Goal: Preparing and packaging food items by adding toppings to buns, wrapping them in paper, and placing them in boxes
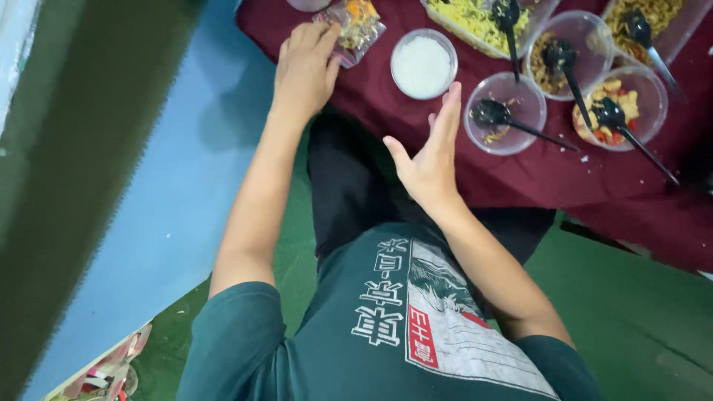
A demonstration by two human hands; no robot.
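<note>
Now: Left Hand on a Snack Packet, Right Hand Open Above the Spread

Up at the far edge of the maroon-covered bench (564,178), the left hand (303,70) rests on a small clear packet (355,30) filled with a yellowish snack mix. Its fingers (321,33) are curled lightly over the packet's near corner, touching it; whether they pinch it or only press on it cannot be told from this angle. The packet lies flat on the cloth, just left of a round clear tub of white grains (423,65).

The right hand (429,152) hovers flat and open, its fingers straight and close together, thumb spread out, palm turned toward the left. It holds nothing and sits just below the white tub, beside a nearly empty clear bowl (508,113) with a black spoon (497,115) in it.

Further right stand more clear bowls, each with a black spoon: one with a brown mix (558,46), one with yellow and red pieces (620,108). A rectangular container of yellow shredded snack (475,22) sits along the top edge, and another of a yellow-brown mix (657,18) is in the top right corner.

The person wears a dark teal printed shirt (386,327) and dark trousers. A blue strip of floor (178,186) runs along the left, green floor (631,312) on the right.
</note>
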